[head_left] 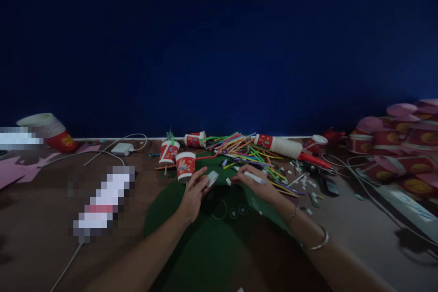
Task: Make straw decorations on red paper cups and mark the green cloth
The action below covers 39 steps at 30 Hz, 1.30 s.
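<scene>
In the head view my left hand (193, 194) is closed around a small pale, ribbed block (212, 178); its exact kind is too dim to tell. My right hand (260, 186) grips a white marker (255, 178) with a purplish end, slanted across the fingers. A small white scrap (228, 182) shows between the hands, close to the right fingertips. Beneath both hands lies a dark green sheet (195, 237) bearing a circle and small heart marks. Just beyond my left hand, a red paper cup (185, 165) stands upside down.
Coloured straws (236, 143) lie piled at the back, beside a toppled stack of paper cups (285, 147). Red-handled scissors (313, 160) and paper scraps are on the right. Cup structures (404, 146) stand far right. A power strip (104, 203) and white adapter (122, 148) are left.
</scene>
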### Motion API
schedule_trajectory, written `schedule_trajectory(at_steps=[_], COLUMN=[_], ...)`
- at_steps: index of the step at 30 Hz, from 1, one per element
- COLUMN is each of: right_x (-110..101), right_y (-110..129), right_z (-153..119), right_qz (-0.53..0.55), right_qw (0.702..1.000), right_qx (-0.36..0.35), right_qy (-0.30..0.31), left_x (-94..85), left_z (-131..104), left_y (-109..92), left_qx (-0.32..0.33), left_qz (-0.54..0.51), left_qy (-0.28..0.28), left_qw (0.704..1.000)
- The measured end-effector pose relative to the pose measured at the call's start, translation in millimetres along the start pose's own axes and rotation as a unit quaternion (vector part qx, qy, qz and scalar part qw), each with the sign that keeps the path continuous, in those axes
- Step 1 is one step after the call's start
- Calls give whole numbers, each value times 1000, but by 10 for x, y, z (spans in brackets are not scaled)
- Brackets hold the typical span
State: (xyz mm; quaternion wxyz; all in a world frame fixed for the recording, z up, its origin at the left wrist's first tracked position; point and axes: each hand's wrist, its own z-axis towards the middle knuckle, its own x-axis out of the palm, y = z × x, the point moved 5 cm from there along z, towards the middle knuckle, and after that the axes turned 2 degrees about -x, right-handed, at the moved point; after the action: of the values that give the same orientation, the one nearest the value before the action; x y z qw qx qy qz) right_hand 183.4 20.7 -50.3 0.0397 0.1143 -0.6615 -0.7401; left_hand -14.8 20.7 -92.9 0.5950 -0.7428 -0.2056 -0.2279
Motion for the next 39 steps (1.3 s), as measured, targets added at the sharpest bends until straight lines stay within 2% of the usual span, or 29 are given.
schedule_trajectory(at_steps=[4,6,8,11,16,20,22,26,31,35,39], right_x=[58,94,86,-6,-183,-225,-172,57,273,162,-13], right_y=[-68,-121,-155,-139,-195,-358,-412,-419,-363,-369,-436], right_z=[47,59,56,15,-177,-277,-244,-55,128,120,38], right_qz=[149,185,182,127,66,51,52,70,83,28,-53], right_qw=[986,976,972,978,989,990,989,991,993,997,996], right_qx=[59,90,108,99,98,89,82,68,60,56,60], right_qy=[-51,-71,-103,-133,-86,-101,-110,-90,-58,-49,-43], left_x=[-2,8,20,25,30,35,47,60,14,-23,-20], left_z=[2,-12,-25,-32,-35,-59,-69,-65,-31,-17,-18], left_y=[-7,-20,-29,-41,-48,-48,-42,-41,-50,-36,-38], left_qx=[-2,-2,-4,-1,5,18,21,23,23,16,17], left_qz=[3,0,-4,-4,-9,31,51,44,29,32,29], left_qy=[-4,-5,-6,-7,3,-4,1,15,-13,-35,-30], left_qw=[1000,1000,1000,1000,1000,999,998,999,999,999,999])
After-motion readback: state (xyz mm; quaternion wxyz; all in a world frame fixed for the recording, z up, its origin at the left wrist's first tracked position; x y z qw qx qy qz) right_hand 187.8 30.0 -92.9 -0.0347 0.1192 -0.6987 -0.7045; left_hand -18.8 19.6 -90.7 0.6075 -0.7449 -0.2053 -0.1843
